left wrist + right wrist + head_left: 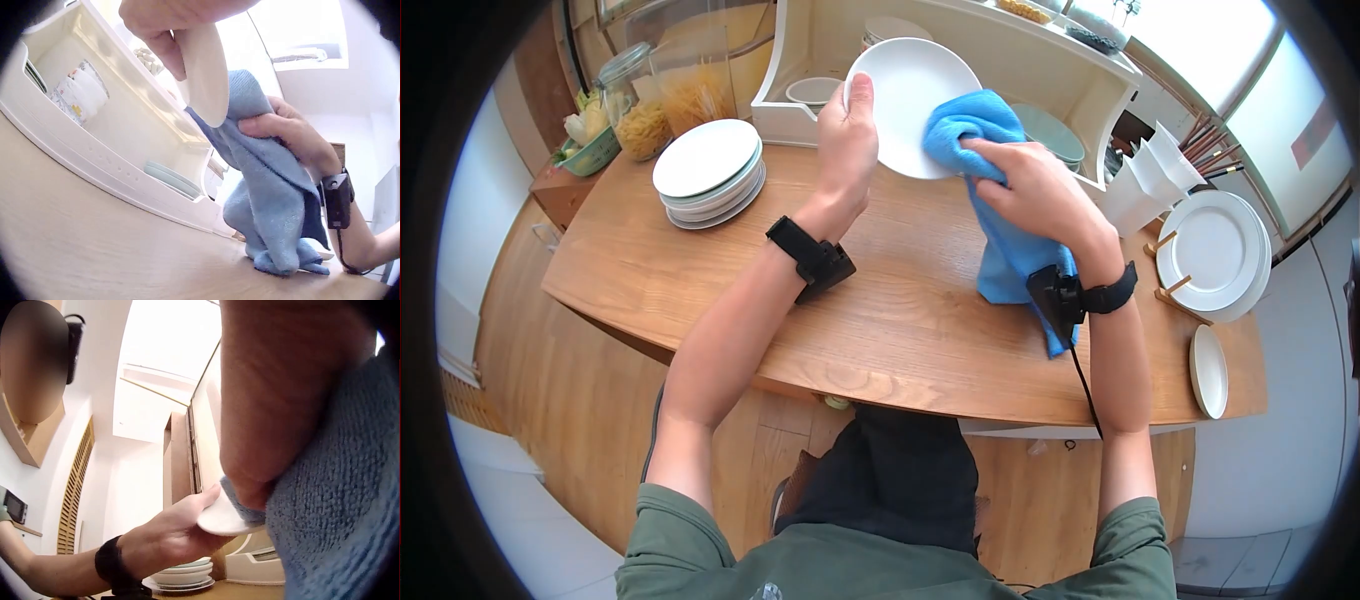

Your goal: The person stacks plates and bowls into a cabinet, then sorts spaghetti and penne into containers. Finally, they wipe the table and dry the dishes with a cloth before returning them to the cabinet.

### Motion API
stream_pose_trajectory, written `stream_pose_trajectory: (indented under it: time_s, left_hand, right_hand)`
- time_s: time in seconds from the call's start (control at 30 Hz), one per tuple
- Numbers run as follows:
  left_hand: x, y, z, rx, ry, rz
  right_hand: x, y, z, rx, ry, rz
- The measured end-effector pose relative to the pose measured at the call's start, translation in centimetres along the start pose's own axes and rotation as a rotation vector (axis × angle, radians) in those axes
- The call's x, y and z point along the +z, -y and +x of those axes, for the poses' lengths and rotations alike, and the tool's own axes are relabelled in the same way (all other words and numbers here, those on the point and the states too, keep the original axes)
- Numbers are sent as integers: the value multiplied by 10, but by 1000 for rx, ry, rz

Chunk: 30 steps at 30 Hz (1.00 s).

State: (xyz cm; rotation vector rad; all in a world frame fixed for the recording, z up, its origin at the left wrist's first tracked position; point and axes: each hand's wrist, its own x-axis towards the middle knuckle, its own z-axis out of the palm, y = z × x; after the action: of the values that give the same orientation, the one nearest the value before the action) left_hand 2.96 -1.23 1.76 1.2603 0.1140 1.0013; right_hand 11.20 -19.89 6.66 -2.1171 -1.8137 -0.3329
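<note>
My left hand [847, 145] grips a round white plate [905, 90] by its left edge, thumb on the upper face, raised above the wooden table. On the plate's right edge, my right hand [1040, 185] pinches a bunched blue cloth [975, 120] against it. The cloth's loose end hangs down toward the tabletop. In the left wrist view the plate [206, 75] is seen nearly edge-on, with the right hand [287, 134] holding the blue cloth [269, 200] beside it. The right wrist view shows the cloth [337, 487] close up and the left hand [181, 531] on the plate's far side.
A stack of plates [708, 170] stands on the table [870, 310] at left, near pasta containers [690, 90]. Behind is a white shelf [1020, 60] with dishes. At right are a rack of large plates [1210, 250], white cups [1150, 180] and a small oval dish [1208, 372].
</note>
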Motion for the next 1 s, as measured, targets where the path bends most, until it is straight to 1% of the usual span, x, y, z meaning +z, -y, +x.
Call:
stream_pose_trajectory:
  time_s: [0.07,0.1,0.13,0.17,0.2,0.23,0.27,0.33,0.37,0.4,0.47,0.53,0.57,0.6,0.67,0.73,0.8,0.83,0.87,0.9,0.93,0.97,1.0]
  left_hand:
    - [-2,-1,2,-11,17,-21]
    - [-2,1,2,-28,78,-15]
    - [-1,1,1,-45,140,-9]
    - [0,2,0,-45,139,-9]
    - [3,5,-3,-60,213,-3]
    - [5,7,-6,-76,286,2]
    - [6,8,-8,-78,282,2]
    - [9,11,-13,-63,429,92]
    - [12,9,-17,-48,413,114]
    - [11,11,-17,-49,413,115]
    - [10,16,-14,-7,370,214]
    - [8,18,-12,11,345,200]
    - [7,17,-9,3,297,139]
    - [5,16,-7,-4,249,78]
    - [1,10,-2,12,220,86]
    - [-3,7,4,39,163,98]
    - [-5,6,8,36,168,90]
    - [-6,6,9,7,171,74]
    - [-7,6,9,-21,173,58]
    - [-6,7,9,-20,170,58]
    - [-3,7,5,3,218,77]
    - [0,8,3,27,266,95]
    - [1,8,-1,28,265,95]
  right_hand:
    - [-5,-8,-1,148,-52,-155]
    - [-8,-11,0,234,-34,-163]
    - [-8,-13,0,232,-33,-163]
    - [-7,-16,0,271,-96,-199]
    - [-5,-17,0,311,-158,-234]
    - [-3,-17,1,323,-172,-244]
    - [0,-15,1,321,-169,-242]
    - [11,-8,3,231,-331,-194]
    - [16,-6,4,231,-330,-192]
    - [21,-3,6,164,-299,-165]
    - [32,6,7,38,-262,-103]
    - [39,18,6,-10,-198,-82]
    - [42,20,6,-31,-173,-44]
    - [43,19,5,-31,-174,-43]
    - [40,13,5,-102,-114,15]
    - [35,7,4,-79,-98,9]
    - [28,1,4,-3,-83,-61]
    - [24,-1,2,22,-122,-100]
    - [20,-2,2,20,-121,-101]
    - [15,-4,3,145,-104,-147]
    - [12,-5,3,271,-88,-193]
    - [12,-12,4,323,-92,-204]
    - [13,-13,5,321,-92,-205]
